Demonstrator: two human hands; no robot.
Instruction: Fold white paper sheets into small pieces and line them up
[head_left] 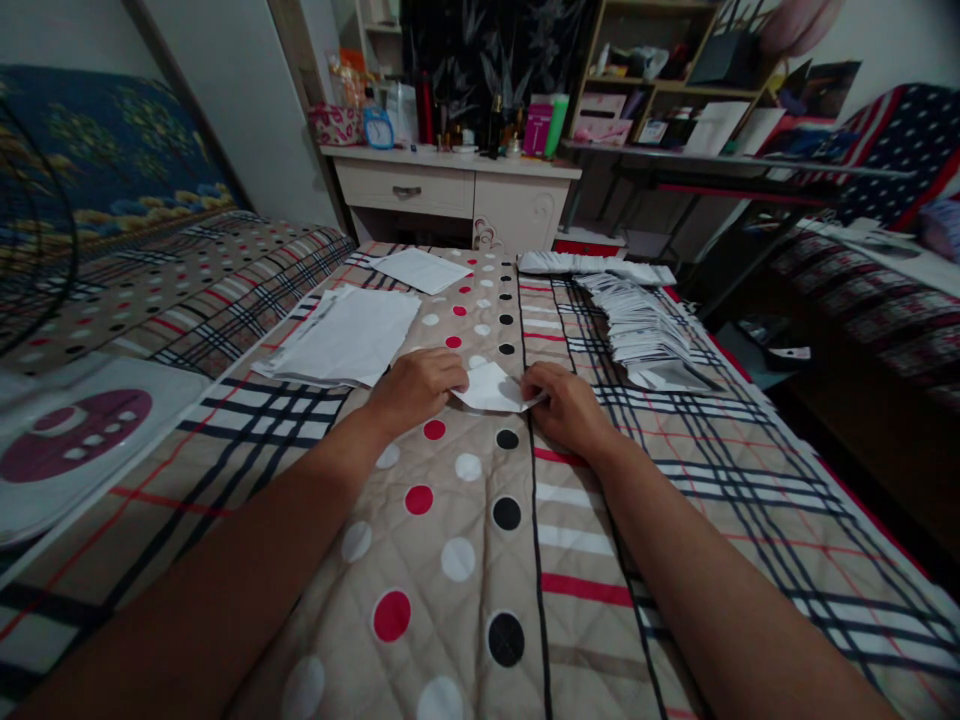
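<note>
A small piece of folded white paper (491,388) lies low over the patterned bedspread, stretched between my two hands. My left hand (424,385) pinches its left end with closed fingers. At the other end, my right hand (561,400) has its fingers closed on the paper's right corner. Left of my left hand rests a stack of white sheets (349,335), its edges uneven. Behind that lies a smaller white sheet pile (421,270). On the right, beyond my right hand, a fanned row of folded white papers (637,325) runs along the bedspread.
Another row of folded papers (592,265) lies at the back right. A white bag with a purple print (82,440) is at the far left. Beyond the bedspread (465,510) stands a white dresser (420,190) with bottles and an alarm clock (379,128). A narrow desk (720,170) stands right.
</note>
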